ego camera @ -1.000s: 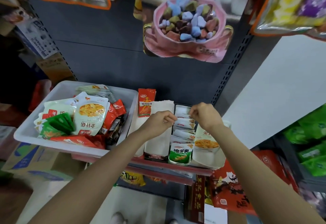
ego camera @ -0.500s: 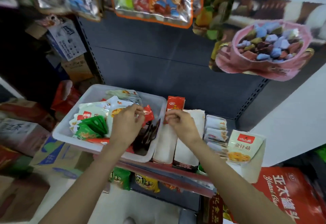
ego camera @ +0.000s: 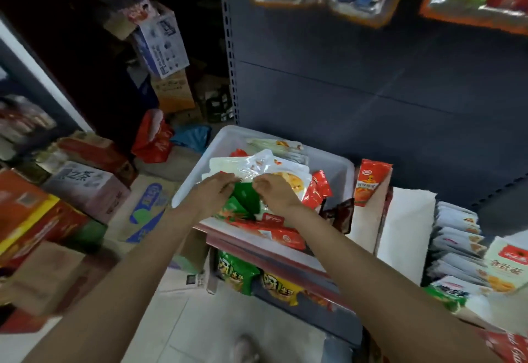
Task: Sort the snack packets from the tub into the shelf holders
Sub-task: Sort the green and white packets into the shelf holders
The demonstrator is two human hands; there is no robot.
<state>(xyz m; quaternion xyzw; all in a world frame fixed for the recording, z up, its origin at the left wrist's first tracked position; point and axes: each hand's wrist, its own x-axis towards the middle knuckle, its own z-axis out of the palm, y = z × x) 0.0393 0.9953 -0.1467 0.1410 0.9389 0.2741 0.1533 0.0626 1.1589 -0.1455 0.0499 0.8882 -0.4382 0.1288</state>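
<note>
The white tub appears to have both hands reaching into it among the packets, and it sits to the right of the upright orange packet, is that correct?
Not quite. In the head view the white tub sits to the left of the upright orange packet, not the right. The rest holds: the left hand and right hand both reach into it among the packets.

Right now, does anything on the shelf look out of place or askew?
Yes: one dark brown packet hangs over the rim of the white tub, beside the holders, half out, as if it may slip down.
</note>
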